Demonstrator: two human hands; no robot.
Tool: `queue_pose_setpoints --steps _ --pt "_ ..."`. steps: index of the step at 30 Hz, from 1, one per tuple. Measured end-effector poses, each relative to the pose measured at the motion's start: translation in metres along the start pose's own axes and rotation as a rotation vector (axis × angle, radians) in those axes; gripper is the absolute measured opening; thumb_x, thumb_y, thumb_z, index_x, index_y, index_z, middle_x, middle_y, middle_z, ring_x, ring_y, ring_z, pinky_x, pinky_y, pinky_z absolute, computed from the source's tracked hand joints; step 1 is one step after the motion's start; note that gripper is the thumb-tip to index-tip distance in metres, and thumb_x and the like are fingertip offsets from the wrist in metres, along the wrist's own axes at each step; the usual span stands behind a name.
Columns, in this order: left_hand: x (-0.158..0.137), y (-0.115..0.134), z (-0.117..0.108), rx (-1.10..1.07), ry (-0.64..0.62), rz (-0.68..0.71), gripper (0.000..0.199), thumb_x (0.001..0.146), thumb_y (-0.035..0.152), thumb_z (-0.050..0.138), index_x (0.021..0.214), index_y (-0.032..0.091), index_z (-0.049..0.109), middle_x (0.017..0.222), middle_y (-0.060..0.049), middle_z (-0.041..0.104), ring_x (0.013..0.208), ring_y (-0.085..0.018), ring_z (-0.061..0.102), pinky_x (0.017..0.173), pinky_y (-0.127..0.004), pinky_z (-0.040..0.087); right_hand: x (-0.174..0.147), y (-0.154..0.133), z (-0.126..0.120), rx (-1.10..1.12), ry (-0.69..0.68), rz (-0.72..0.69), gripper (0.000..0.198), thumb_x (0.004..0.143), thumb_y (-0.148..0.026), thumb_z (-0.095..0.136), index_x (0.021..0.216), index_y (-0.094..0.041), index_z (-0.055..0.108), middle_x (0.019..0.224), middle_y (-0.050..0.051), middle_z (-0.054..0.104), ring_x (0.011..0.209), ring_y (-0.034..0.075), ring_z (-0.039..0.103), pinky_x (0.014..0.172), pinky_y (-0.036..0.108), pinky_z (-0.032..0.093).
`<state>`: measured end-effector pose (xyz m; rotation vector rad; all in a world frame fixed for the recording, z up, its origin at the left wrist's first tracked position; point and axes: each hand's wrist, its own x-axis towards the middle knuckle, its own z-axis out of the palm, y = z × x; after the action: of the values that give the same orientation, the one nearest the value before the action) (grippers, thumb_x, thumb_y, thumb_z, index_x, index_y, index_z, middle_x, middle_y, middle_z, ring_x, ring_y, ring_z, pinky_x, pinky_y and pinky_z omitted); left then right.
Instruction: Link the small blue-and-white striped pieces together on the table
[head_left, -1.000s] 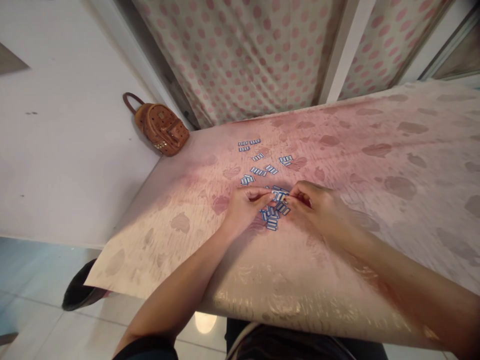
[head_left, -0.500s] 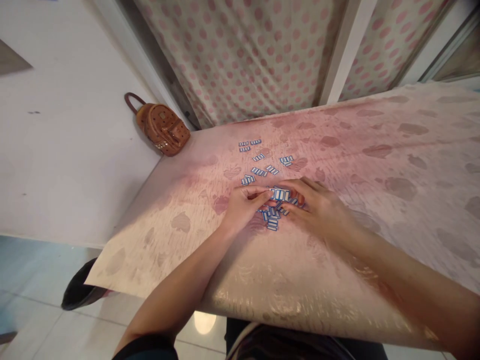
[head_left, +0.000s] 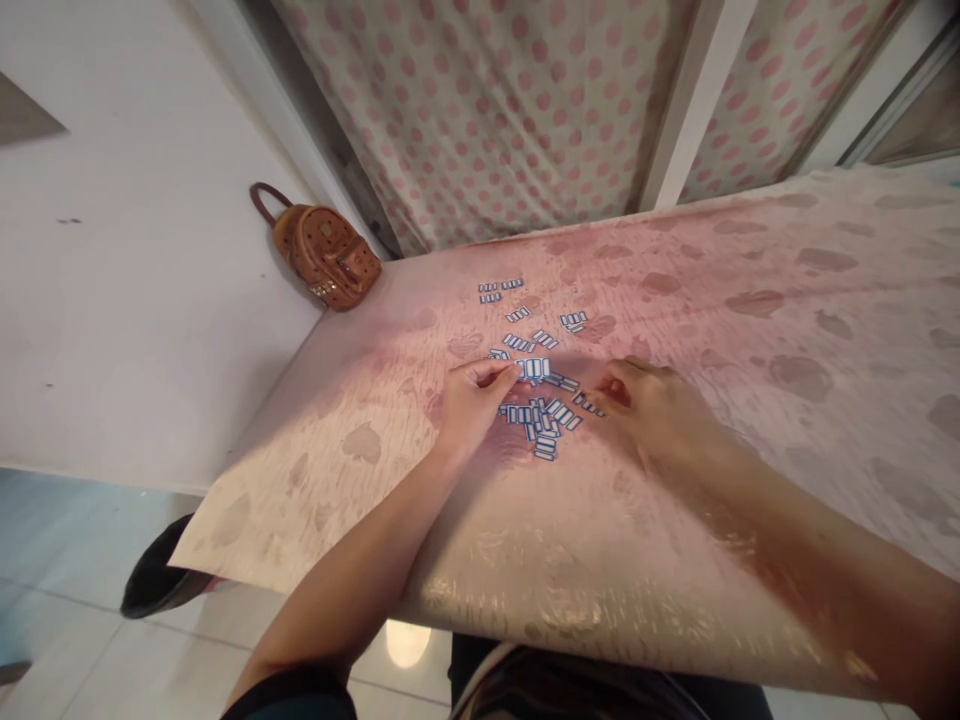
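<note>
Between its thumb and fingers, my left hand (head_left: 474,402) pinches a small flat white piece with blue stripes (head_left: 536,370), raised a little above the table. My right hand (head_left: 649,405) is to the right, palm down with its fingers curled. Its fingertips, partly hidden, meet the end of a striped strip (head_left: 589,403); whether they grip it I cannot tell. Below and between the hands lies an overlapping pile of similar blue-and-white strips (head_left: 541,420). Beyond my left hand, several more strips (head_left: 517,343) are scattered loosely.
A patterned pinkish cover (head_left: 360,445) lies over the table. At its far left corner a small brown backpack (head_left: 330,255) leans against the white wall (head_left: 150,250). Behind the table hangs a dotted curtain (head_left: 510,110). A black bin (head_left: 161,575) stands on the floor at left.
My left hand has drawn slightly left and away from me with the striped piece. My right hand has come away from that piece to the right, its fingers now curled, uncovering more of the pile.
</note>
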<state>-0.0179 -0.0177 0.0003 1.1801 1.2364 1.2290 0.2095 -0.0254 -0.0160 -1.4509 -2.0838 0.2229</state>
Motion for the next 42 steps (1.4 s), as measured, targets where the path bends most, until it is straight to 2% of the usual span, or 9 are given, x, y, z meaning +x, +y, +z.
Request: queue_pose_setpoints --steps 4,8,13,16,19,23,28,34,42 --pt "0.001 -0.002 -0.001 0.019 -0.003 -0.003 0.021 0.080 0.034 0.078 0.090 0.015 0.078 0.088 -0.007 0.078 0.079 -0.020 0.075 0.073 -0.030 0.062 -0.001 0.005 0.008 -0.076 -0.043 0.049 0.018 0.082 -0.032 0.069 0.075 -0.023 0.056 0.078 0.005 0.064 0.065 0.023 0.059 0.061 0.035 0.040" --pt "0.000 -0.001 0.000 0.029 -0.030 -0.007 0.019 0.082 0.031 0.075 0.090 0.014 0.078 0.086 -0.006 0.078 0.077 -0.019 0.075 0.072 -0.030 0.062 0.000 0.004 0.007 -0.014 -0.083 0.057 0.015 0.077 -0.024 0.069 0.074 -0.023 0.054 0.078 0.004 0.062 0.064 0.021 0.058 0.058 0.032 0.037" --pt "-0.001 0.001 0.002 0.055 -0.038 -0.008 0.016 0.083 0.029 0.073 0.088 0.015 0.077 0.086 -0.006 0.078 0.075 -0.018 0.075 0.071 -0.029 0.062 0.000 -0.003 -0.001 0.095 -0.129 0.057 0.012 0.078 -0.020 0.062 0.073 -0.023 0.051 0.071 0.002 0.061 0.058 0.019 0.055 0.055 0.030 0.035" --pt "-0.001 0.001 0.003 0.082 -0.037 0.011 0.016 0.083 0.029 0.072 0.088 0.015 0.077 0.085 -0.006 0.078 0.076 -0.019 0.075 0.068 -0.028 0.061 -0.002 -0.010 -0.005 0.164 -0.156 0.103 0.006 0.084 -0.019 0.058 0.081 -0.022 0.054 0.073 0.002 0.065 0.059 0.020 0.059 0.055 0.029 0.036" --pt "-0.001 0.000 0.003 0.098 -0.033 0.027 0.015 0.083 0.028 0.071 0.087 0.015 0.077 0.085 -0.006 0.078 0.075 -0.019 0.075 0.066 -0.027 0.061 -0.003 -0.015 -0.009 0.248 -0.111 0.138 0.004 0.089 -0.024 0.058 0.093 -0.023 0.058 0.080 0.004 0.070 0.065 0.021 0.063 0.056 0.029 0.040" --pt "0.000 -0.007 0.004 0.094 -0.060 0.060 0.015 0.083 0.029 0.072 0.086 0.015 0.078 0.085 -0.006 0.078 0.074 -0.019 0.074 0.066 -0.027 0.059 0.000 -0.021 -0.016 0.320 0.016 0.077 0.012 0.092 -0.025 0.051 0.089 -0.023 0.062 0.080 0.004 0.069 0.071 0.023 0.065 0.062 0.031 0.044" --pt "-0.003 -0.013 0.008 0.112 -0.119 0.090 0.015 0.085 0.029 0.072 0.088 0.016 0.079 0.088 -0.007 0.079 0.076 -0.019 0.075 0.070 -0.028 0.059 0.002 -0.029 -0.019 0.426 -0.014 0.017 0.021 0.089 -0.020 0.047 0.089 -0.022 0.068 0.089 0.005 0.072 0.077 0.023 0.066 0.066 0.032 0.047" --pt "-0.008 -0.011 0.012 0.154 -0.174 0.090 0.017 0.086 0.029 0.071 0.093 0.015 0.079 0.089 -0.008 0.079 0.077 -0.020 0.075 0.070 -0.027 0.059 -0.003 -0.024 -0.008 0.335 0.003 0.070 0.010 0.091 -0.027 0.056 0.081 -0.025 0.059 0.071 0.000 0.065 0.064 0.019 0.060 0.059 0.031 0.042" --pt "-0.011 -0.014 0.013 0.122 -0.261 0.088 0.024 0.088 0.038 0.072 0.097 0.017 0.080 0.091 -0.007 0.079 0.081 -0.020 0.076 0.073 -0.027 0.060 -0.005 -0.028 -0.008 0.282 0.019 0.075 0.016 0.092 -0.028 0.057 0.076 -0.024 0.054 0.064 -0.001 0.058 0.058 0.018 0.055 0.053 0.030 0.037"
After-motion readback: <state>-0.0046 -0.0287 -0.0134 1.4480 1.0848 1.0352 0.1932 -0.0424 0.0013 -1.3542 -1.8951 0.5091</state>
